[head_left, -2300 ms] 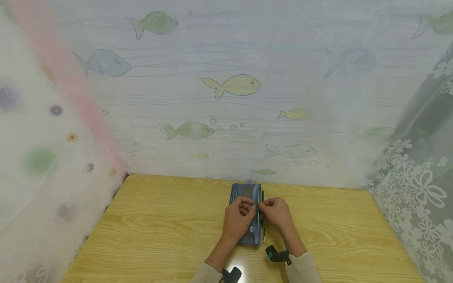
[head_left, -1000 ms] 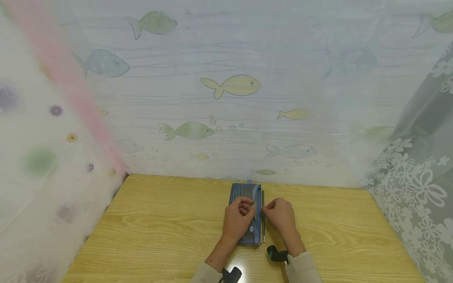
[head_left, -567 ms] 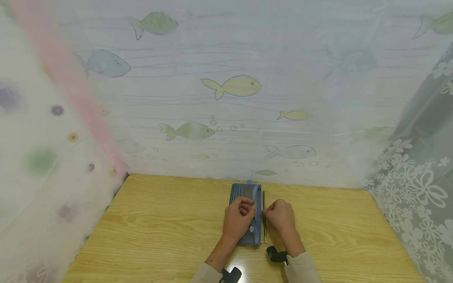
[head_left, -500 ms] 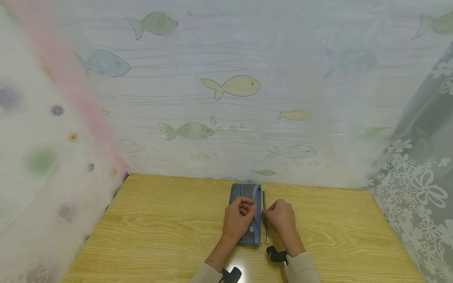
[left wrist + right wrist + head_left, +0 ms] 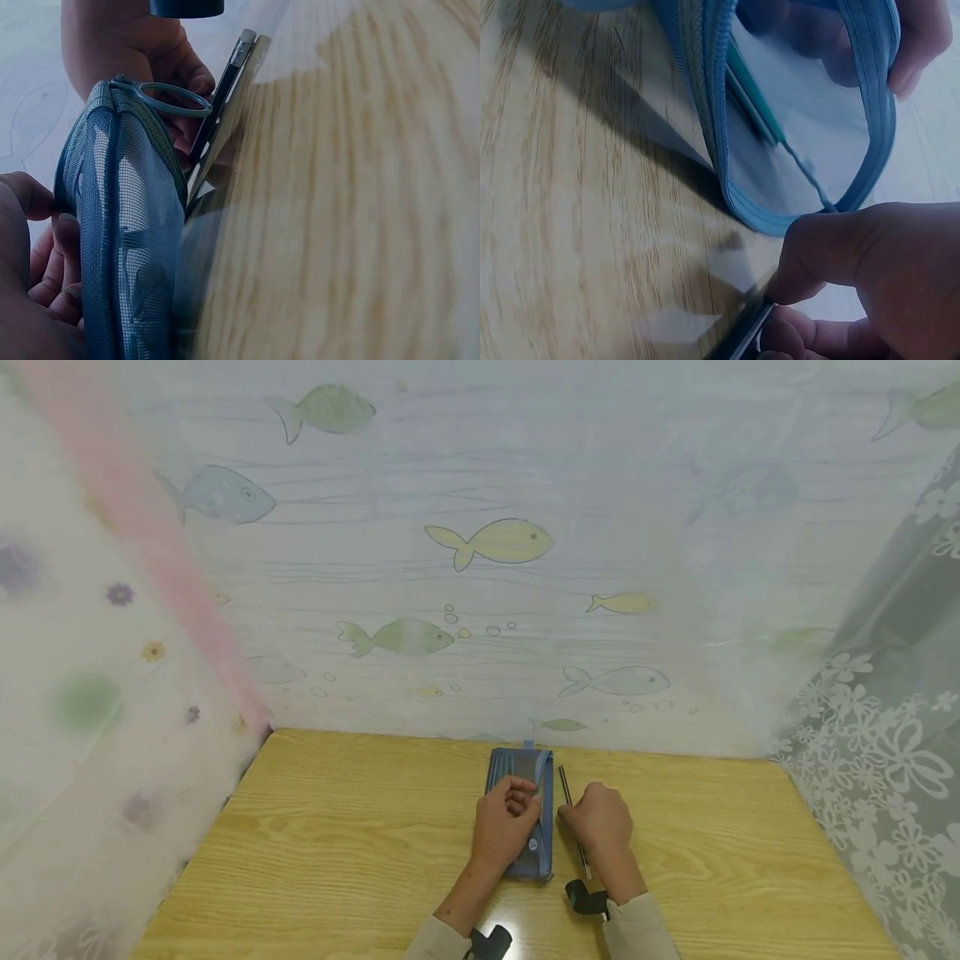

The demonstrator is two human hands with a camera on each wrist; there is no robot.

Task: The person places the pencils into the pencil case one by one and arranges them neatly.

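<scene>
A blue mesh zip pouch (image 5: 527, 763) lies lengthwise at the back middle of the wooden table. My left hand (image 5: 504, 822) pinches its zipped edge; in the right wrist view the pouch mouth (image 5: 881, 127) gapes. Inside it shows a slim teal thing (image 5: 751, 86) of unclear kind. Just right of the pouch, my right hand (image 5: 602, 822) holds a black pencil (image 5: 566, 783) between thumb and fingers, its far end tilted left. The left wrist view shows the pencil's white eraser end (image 5: 244, 45) sticking out past the hand, low over the table.
The wooden table (image 5: 360, 835) ends at a fish-patterned curtain (image 5: 420, 568) behind the pouch. A white floral lace curtain (image 5: 892, 793) hangs at the right and a flowered sheet (image 5: 105, 718) at the left. A zipper ring (image 5: 176, 97) hangs at the pouch's near end.
My right hand has drawn back from the pouch edge to the right. The pencil, earlier parallel beside the pouch, now slants with its near end swung right. My left hand stays put.
</scene>
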